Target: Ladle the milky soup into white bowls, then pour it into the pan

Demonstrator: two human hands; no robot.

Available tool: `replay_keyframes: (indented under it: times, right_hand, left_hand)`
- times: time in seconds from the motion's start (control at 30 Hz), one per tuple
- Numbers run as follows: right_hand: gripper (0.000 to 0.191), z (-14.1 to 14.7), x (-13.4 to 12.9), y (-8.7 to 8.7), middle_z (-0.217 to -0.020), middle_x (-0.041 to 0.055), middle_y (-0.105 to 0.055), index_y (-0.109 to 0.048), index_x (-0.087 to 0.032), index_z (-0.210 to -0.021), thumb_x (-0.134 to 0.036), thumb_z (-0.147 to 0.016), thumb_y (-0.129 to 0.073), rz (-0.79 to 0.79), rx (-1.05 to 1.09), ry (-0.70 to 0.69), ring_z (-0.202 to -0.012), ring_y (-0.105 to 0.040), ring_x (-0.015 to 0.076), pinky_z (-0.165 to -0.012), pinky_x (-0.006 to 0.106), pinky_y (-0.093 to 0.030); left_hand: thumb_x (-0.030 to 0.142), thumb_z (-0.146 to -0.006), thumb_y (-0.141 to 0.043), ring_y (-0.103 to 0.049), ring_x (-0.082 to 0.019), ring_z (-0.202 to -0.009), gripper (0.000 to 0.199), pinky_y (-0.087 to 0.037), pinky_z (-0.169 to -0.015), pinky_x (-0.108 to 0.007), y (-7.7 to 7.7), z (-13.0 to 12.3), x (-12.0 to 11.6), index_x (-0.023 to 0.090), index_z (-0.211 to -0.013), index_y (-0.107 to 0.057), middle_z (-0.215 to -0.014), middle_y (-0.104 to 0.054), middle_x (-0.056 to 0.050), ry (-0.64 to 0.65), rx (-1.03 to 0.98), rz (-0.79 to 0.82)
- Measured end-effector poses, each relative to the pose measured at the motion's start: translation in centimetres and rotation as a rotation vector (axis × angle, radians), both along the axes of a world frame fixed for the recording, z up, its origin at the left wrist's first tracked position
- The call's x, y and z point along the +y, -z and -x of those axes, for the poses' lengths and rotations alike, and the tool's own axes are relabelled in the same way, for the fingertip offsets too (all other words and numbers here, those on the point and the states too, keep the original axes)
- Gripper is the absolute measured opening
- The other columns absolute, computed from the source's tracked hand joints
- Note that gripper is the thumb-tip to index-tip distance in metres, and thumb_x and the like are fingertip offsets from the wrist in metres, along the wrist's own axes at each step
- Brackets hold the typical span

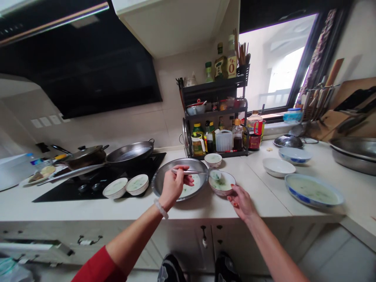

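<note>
My left hand point(176, 182) is closed around the handle of a metal ladle point(198, 172), palm side over a steel basin point(160, 184) that holds pale soup with green bits. The ladle's scoop is over a small bowl point(221, 192) with similar soup in it. At that bowl's right rim, my right hand point(242, 201) grips with the thumb on top and fingers below. Behind it stands another small bowl point(213, 159). Two more filled bowls, a left one point(113, 195) and a right one point(137, 192), rest at the hob's front edge.
A wok point(129, 153) and a lidded pan point(85, 156) sit on the black hob point(67, 192). A rack point(216, 115) with bottles and jars stands against the wall. To the right are a blue-rimmed soup dish point(313, 201), a white bowl point(278, 168) and steel basins point(357, 156).
</note>
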State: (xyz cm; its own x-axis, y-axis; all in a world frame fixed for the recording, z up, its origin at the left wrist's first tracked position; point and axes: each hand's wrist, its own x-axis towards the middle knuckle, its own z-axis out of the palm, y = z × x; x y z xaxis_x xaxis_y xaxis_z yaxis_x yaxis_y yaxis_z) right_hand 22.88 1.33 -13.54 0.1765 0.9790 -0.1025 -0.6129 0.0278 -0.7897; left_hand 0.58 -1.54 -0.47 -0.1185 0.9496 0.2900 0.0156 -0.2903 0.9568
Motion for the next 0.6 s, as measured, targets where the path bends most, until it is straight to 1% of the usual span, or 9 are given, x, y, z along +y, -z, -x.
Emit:
replay_keyframes:
  times: [0.07,0.2,0.27,0.3,0.33,0.4,0.5,0.53,0.6]
  right_hand:
    - [0.036,0.0,0.0,0.0,-0.065,0.0018,-0.062,-0.058,-0.018,-0.077,-0.034,-0.057,-0.083,-0.001,0.006,0.002,-0.041,-0.051,0.0084,-0.03,0.015,-0.021]
    - [0.037,0.1,0.0,0.0,-0.062,0.0014,-0.061,-0.06,-0.017,-0.076,-0.035,-0.056,-0.084,-0.002,0.008,0.012,-0.04,-0.05,0.0075,-0.031,0.015,-0.024]
    - [0.037,0.1,0.0,0.0,-0.062,0.0008,-0.061,-0.06,-0.016,-0.076,-0.035,-0.055,-0.084,-0.002,0.007,0.014,-0.04,-0.05,0.0067,-0.032,0.014,-0.026]
    - [0.037,0.0,0.0,0.0,-0.062,0.0006,-0.062,-0.061,-0.017,-0.076,-0.035,-0.055,-0.084,0.0,0.007,0.013,-0.04,-0.05,0.0067,-0.032,0.014,-0.026]
    - [0.037,0.0,0.0,0.0,-0.062,0.0005,-0.062,-0.06,-0.017,-0.076,-0.035,-0.055,-0.084,0.004,0.006,0.013,-0.041,-0.05,0.007,-0.032,0.014,-0.026]
    - [0.037,0.0,0.0,0.0,-0.061,0.0003,-0.062,-0.06,-0.018,-0.075,-0.036,-0.055,-0.084,0.01,0.005,0.009,-0.041,-0.051,0.0077,-0.031,0.013,-0.024]
    - [0.037,-0.1,0.0,0.0,-0.061,0.0,-0.061,-0.059,-0.018,-0.075,-0.036,-0.055,-0.085,0.004,0.012,0.004,-0.041,-0.05,0.0078,-0.03,0.013,-0.022]
    - [0.037,0.0,0.0,0.0,-0.061,0.0,-0.061,-0.059,-0.018,-0.075,-0.036,-0.055,-0.085,0.002,0.013,0.002,-0.041,-0.049,0.0076,-0.03,0.013,-0.022]
    - [0.037,0.0,0.0,0.0,-0.062,0.0003,-0.061,-0.059,-0.018,-0.075,-0.036,-0.055,-0.085,0.003,0.012,0.004,-0.042,-0.049,0.0074,-0.03,0.013,-0.022]
  left_hand:
    - [0.034,-0.083,-0.055,-0.064,-0.018,-0.049,0.025,-0.053,-0.053,-0.029,0.8,-0.3,-0.6,0.013,-0.094,-0.064,-0.057,-0.067,-0.004,0.042,0.142,-0.077]
    - [0.026,-0.084,-0.055,-0.065,-0.016,-0.057,0.021,-0.053,-0.07,-0.028,1.8,-0.1,-1.8,0.017,-0.097,-0.07,-0.059,-0.068,-0.002,0.125,0.412,-0.268]
    - [0.025,-0.084,-0.055,-0.065,-0.016,-0.06,0.022,-0.052,-0.073,-0.029,2.0,0.1,-2.1,0.018,-0.098,-0.071,-0.064,-0.069,-0.003,0.152,0.471,-0.316]
    - [0.025,-0.084,-0.055,-0.065,-0.016,-0.061,0.022,-0.053,-0.073,-0.029,2.1,0.2,-2.1,0.018,-0.098,-0.071,-0.065,-0.069,-0.003,0.156,0.47,-0.314]
    - [0.026,-0.085,-0.055,-0.066,-0.016,-0.06,0.022,-0.053,-0.074,-0.03,2.1,0.3,-2.1,0.018,-0.098,-0.07,-0.064,-0.069,-0.003,0.153,0.443,-0.294]
    - [0.031,-0.086,-0.054,-0.066,-0.017,-0.058,0.024,-0.054,-0.072,-0.031,2.2,0.5,-1.7,0.016,-0.098,-0.068,-0.06,-0.068,-0.003,0.132,0.315,-0.2]
    - [0.039,-0.082,-0.056,-0.065,-0.019,-0.053,0.032,-0.055,-0.06,-0.032,2.1,1.0,-0.8,0.012,-0.097,-0.064,-0.059,-0.067,-0.005,0.062,0.043,-0.028]
    - [0.039,-0.08,-0.057,-0.065,-0.018,-0.053,0.033,-0.054,-0.058,-0.031,2.1,1.3,-0.5,0.011,-0.096,-0.063,-0.06,-0.067,-0.005,0.026,-0.041,0.015]
    - [0.034,-0.077,-0.057,-0.064,-0.016,-0.054,0.032,-0.054,-0.059,-0.029,1.9,2.2,0.1,0.008,-0.095,-0.062,-0.06,-0.067,-0.006,-0.056,-0.171,0.075]
